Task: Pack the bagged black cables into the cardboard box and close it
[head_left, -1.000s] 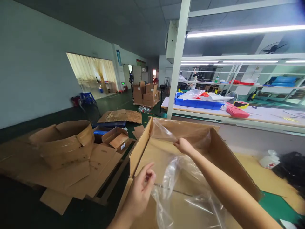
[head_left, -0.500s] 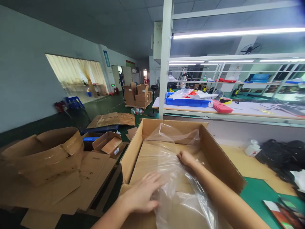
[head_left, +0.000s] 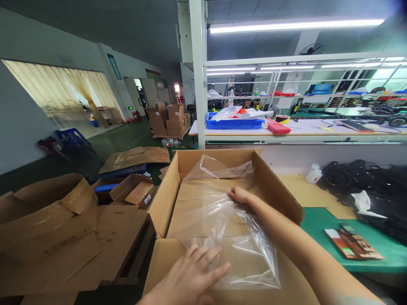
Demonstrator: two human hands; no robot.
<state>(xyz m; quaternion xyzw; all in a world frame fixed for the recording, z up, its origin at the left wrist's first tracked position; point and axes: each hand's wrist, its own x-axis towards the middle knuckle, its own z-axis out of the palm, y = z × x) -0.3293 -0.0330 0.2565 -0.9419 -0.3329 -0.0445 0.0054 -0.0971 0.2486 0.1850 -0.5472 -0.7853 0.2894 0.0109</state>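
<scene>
A clear plastic bag [head_left: 254,258] lies spread over an open cardboard box [head_left: 286,186], from inside its far wall to the near flap. My right hand [head_left: 240,195] is closed on the bag over the middle of the box, and creases fan out leftward from the grip. Lower down, my left hand [head_left: 193,273] rests spread at the bag's near left part, fingers apart and slightly blurred. Through the film, flat brown cardboard [head_left: 190,203] shows inside the box.
Left stand a large open carton [head_left: 47,220] and smaller boxes [head_left: 133,190]. Behind is a bench with a blue tray [head_left: 235,123] and a red case [head_left: 278,126]. On the right are a white bottle [head_left: 314,174], black cables [head_left: 365,182] and a booklet [head_left: 352,244] on a green surface.
The view has turned right and down slightly. My left hand has moved down toward the near flap, with its fingers spread. My right hand keeps its grip on the bag.
</scene>
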